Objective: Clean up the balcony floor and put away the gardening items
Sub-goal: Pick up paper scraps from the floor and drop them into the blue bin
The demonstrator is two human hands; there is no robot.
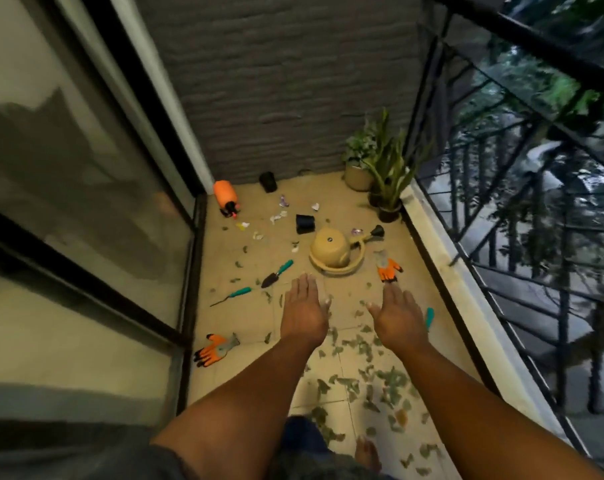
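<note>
I note both arms stretched forward over the balcony floor (331, 209), backs of the hands up. The left hand (305, 311) is flat with fingers straight and together, holding nothing. The right hand (399, 315) is likewise spread flat, thumb out to the left, holding nothing. The two hands are apart, with bare tile between them.

Items on the floor, as I observe them:
- A tan watering can (331, 252) lies just beyond the hands, its black-tipped spout pointing right.
- A trowel (277, 273) with a teal handle lies to the left of the can, just beyond the left fingertips.
- A thin weeder (231, 296), also teal-handled, lies further left.
- One orange glove (389, 270) lies just beyond the right fingertips; a second orange and grey glove (214, 348) lies near left, beside the sliding door (86, 188).
- A teal handle (429, 317) shows just right of the right hand; the rest of that tool is hidden.
- An orange spray bottle (226, 197) lies on its side in the far left corner.
- Two small black pots: one on its side mid-floor (305, 223), one at the far wall (268, 181).
- Potted plants (376, 168) stand in the far right corner by the railing (522, 174).

Green leaf scraps (369, 379) are scattered thickly on the near tiles, and pale scraps of litter (278, 216) lie further off. A bare foot (368, 452) shows at the near edge.
</note>
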